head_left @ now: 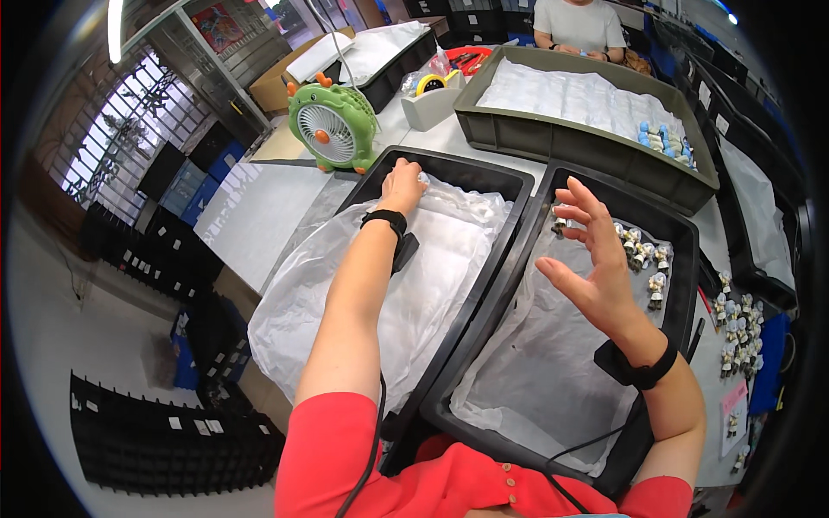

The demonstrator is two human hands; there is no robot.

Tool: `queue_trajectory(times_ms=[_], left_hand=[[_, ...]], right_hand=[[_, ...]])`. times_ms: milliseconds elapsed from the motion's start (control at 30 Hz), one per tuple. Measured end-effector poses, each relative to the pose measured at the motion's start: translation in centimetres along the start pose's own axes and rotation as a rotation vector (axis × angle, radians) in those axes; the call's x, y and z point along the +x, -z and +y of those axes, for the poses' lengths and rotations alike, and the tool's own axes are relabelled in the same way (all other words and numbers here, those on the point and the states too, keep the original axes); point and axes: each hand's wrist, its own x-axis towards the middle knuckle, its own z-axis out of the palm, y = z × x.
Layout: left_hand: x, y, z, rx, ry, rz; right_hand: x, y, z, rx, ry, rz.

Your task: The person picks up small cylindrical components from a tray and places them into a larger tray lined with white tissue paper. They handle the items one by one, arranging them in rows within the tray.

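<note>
My left hand (403, 184) is closed at the far end of the left black tray (522, 186). Something small and whitish shows at its fingertips, too small to make out. White plastic sheeting (389, 298) lines that tray and spills over its left side. My right hand (596, 259) hovers over the right black tray (685, 250), fingers spread and nothing in it. Beyond that hand, several small white figurines (656, 285) stand on the tray's liner sheet (553, 363). One more figurine (559, 221) is partly hidden behind my right fingers.
A green fan (332, 129) stands behind the left tray. A large olive-grey bin (553, 142) with white sheets and blue-white figurines (665, 142) sits at the back. More figurines (740, 332) crowd the table on the right. Across the table is a person in white (579, 26).
</note>
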Motion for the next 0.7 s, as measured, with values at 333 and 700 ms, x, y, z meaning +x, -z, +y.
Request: queue_trajectory(times_ms=[333,700], left_hand=[[0.7,1.2,-3.6,0.162,0.111,-0.108],[1.2,0.4,-3.3,0.147,0.119,0.015]], right_hand=[[0.4,0.4,0.2,-0.029,-0.011,0.025],[0.6,0.4,0.5,-0.083,-0.034,-0.017]])
